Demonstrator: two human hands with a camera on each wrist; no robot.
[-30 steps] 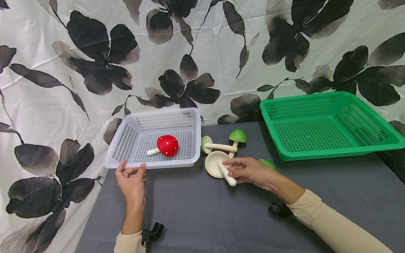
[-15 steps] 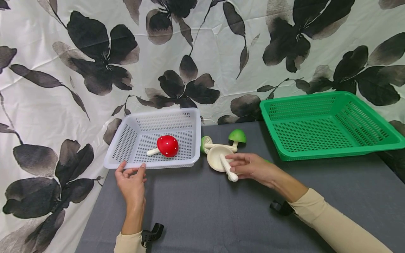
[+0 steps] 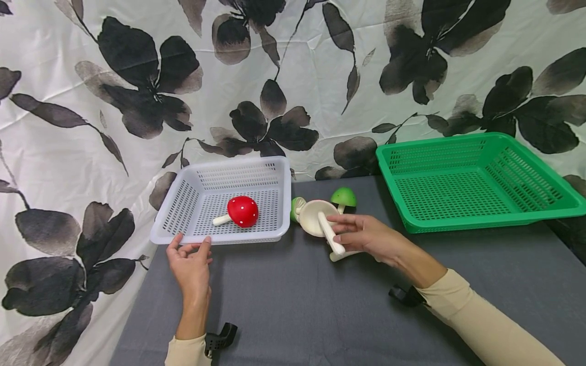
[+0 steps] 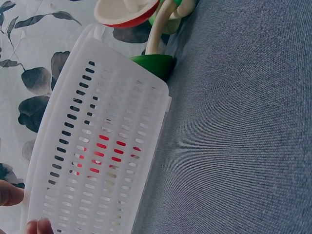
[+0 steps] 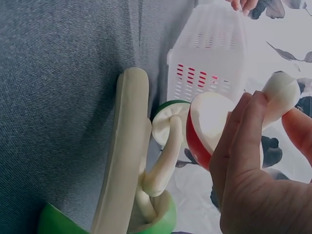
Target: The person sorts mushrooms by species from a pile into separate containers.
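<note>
My right hand [image 3: 373, 239] pinches the pale stem of a toy mushroom [image 3: 312, 217] between thumb and fingers. The mushroom's cream underside faces me, and its red cap edge [image 5: 195, 141] shows in the right wrist view. It is raised, overlapping a green-capped mushroom [image 3: 294, 208] beside the white basket. Another green mushroom [image 3: 343, 196] stands just behind. Below my right hand lies a third one's pale stem [image 5: 127, 151], its cap hidden from the head view. My left hand [image 3: 191, 262] holds the near rim of the white basket [image 3: 220, 238]. Inside lies a red, white-dotted mushroom [image 3: 242, 211].
A large green basket [image 3: 494, 223] stands at the right on the grey tablecloth [image 3: 293, 315]. Behind everything hangs a white curtain [image 3: 329, 101] with dark flowers. The white basket's right wall is close to the green mushrooms.
My right hand has lifted the held mushroom up and slightly back, above the green ones. A pale stem beneath it has come into view. My left hand has stayed on the basket rim.
</note>
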